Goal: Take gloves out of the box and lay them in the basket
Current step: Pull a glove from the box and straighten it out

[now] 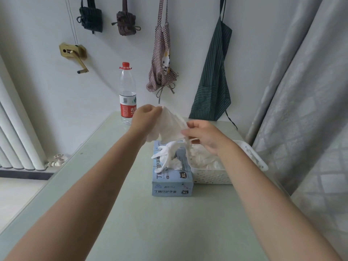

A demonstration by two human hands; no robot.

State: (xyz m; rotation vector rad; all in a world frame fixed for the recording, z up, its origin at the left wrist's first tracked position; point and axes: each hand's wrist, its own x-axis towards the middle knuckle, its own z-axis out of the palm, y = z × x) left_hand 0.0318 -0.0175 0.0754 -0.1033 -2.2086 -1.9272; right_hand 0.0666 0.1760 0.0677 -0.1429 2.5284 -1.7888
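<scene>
Pale blue glove box (172,182) lying flat at frame centre, lengthwise, "XL" printed on top and front. White gloves (165,157) spilling from its top opening. White perforated basket (212,177) touching its right side, holding crumpled white gloves. 1 thin white glove (170,125) stretched in the air above the box.

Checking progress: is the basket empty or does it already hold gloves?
Holds gloves: white gloves lie piled inside the basket.
</scene>
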